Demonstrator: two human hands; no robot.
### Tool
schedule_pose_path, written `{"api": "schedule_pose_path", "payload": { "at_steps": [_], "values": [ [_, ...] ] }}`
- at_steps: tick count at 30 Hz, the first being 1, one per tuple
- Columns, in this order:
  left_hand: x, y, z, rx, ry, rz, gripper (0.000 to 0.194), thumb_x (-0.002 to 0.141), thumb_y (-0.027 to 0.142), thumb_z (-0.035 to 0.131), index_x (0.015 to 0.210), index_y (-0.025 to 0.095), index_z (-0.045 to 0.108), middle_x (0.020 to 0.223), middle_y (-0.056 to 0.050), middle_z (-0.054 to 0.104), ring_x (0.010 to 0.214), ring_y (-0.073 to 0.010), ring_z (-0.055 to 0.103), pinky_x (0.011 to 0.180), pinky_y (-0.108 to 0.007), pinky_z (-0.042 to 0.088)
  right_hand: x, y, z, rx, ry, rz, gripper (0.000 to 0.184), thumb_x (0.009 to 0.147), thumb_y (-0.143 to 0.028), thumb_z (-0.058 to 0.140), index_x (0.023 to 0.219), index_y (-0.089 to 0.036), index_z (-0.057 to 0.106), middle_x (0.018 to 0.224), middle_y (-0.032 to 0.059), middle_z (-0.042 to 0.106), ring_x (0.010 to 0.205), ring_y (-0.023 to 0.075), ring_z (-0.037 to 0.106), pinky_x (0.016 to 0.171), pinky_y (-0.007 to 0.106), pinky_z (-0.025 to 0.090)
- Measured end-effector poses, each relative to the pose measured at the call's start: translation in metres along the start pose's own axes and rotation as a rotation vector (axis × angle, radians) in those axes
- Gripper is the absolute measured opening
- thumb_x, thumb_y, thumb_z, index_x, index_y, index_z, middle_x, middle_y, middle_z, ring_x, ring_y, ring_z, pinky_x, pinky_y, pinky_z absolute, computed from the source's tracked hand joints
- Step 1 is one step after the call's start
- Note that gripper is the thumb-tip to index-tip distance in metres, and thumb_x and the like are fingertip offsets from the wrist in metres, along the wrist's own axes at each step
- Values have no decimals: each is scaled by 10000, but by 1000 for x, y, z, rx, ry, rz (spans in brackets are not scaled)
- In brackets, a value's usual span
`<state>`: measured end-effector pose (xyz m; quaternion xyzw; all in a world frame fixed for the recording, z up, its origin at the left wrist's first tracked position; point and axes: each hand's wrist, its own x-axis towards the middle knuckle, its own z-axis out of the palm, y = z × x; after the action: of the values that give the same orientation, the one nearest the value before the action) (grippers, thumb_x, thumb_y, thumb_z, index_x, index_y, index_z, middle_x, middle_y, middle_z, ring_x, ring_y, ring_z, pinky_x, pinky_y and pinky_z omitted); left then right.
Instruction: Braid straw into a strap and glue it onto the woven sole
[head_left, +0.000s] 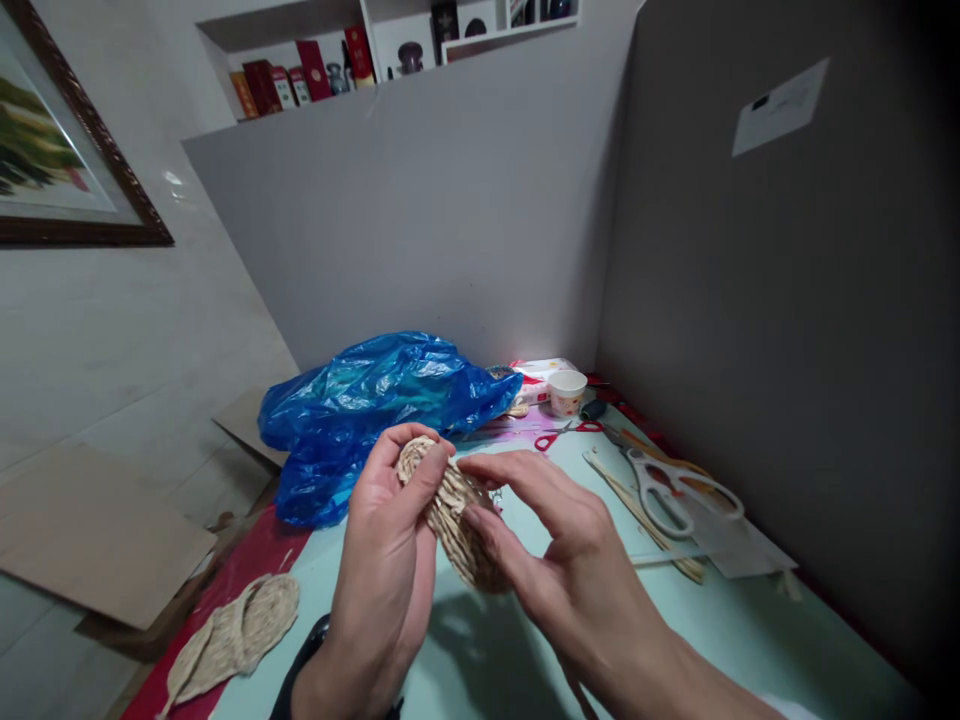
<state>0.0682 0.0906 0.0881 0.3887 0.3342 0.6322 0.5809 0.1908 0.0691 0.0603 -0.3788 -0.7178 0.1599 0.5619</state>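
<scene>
Presently, head view: a woven straw piece (459,538) is held above the table (324,562), long axis slanting far left to near right. The left hand (394,535) grips its far end, thumb on top. The right hand (562,535) is at its right side, thumb on the weave, fingers spread; whether it pinches, can't tell. Around: blue bag (375,400) beyond, white scissors (640,464) right, straw slipper (259,620) near left; none between hands and piece.
</scene>
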Motion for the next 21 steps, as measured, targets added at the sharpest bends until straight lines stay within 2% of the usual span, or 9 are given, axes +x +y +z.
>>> {"api": "schedule_pose_path", "payload": {
  "at_steps": [4,6,9,12,14,16,19,21],
  "values": [
    [2,0,-3,32,-27,13,248,773,259,762,913,187,571,811,10,603,705,-97,552,670,-200,466,3,1,-2,124,19,58,233,902,-107,583,1100,-216,638,1008,12,660,896,135,615,799,260,500],
    [3,2,-6,82,-85,16,263,757,241,776,929,192,584,843,4,620,744,-103,560,696,-204,461,4,2,-4,116,38,71,203,900,-128,582,1073,-203,654,990,24,664,861,140,618,764,262,507],
    [6,11,-10,184,-187,26,319,753,221,774,1029,212,616,962,-37,673,893,-152,598,785,-236,465,6,2,-12,110,59,93,179,895,-170,583,1044,-202,676,1005,35,671,874,155,633,757,270,518],
    [10,24,-14,227,-203,54,288,797,249,727,1073,206,656,1146,-94,670,1065,-218,588,859,-274,475,11,1,-22,161,29,189,184,873,-217,598,1031,-207,693,1020,33,683,880,163,647,741,261,525],
    [13,33,-17,195,-175,90,240,823,247,693,1057,197,674,1189,-102,655,1109,-232,575,871,-283,494,15,0,-27,214,-12,287,191,856,-251,606,1011,-198,703,1000,34,692,846,159,650,707,241,524],
    [16,42,-21,117,-116,165,175,837,223,666,1007,183,688,1128,-90,661,1082,-221,581,856,-281,520,19,0,-31,235,-23,349,208,830,-286,617,981,-177,709,962,46,699,816,160,647,671,228,520],
    [19,54,-27,-13,70,317,92,805,139,673,883,180,698,959,-28,647,939,-156,589,790,-220,541,23,3,-35,251,-25,408,271,801,-332,629,986,-149,703,966,74,702,827,177,646,665,241,522],
    [21,59,-32,-11,176,357,123,759,93,712,823,197,699,863,15,622,856,-121,577,766,-174,530,24,7,-37,275,-49,440,297,794,-345,643,1005,-144,698,990,81,701,862,187,648,704,258,522]
  ]
}}
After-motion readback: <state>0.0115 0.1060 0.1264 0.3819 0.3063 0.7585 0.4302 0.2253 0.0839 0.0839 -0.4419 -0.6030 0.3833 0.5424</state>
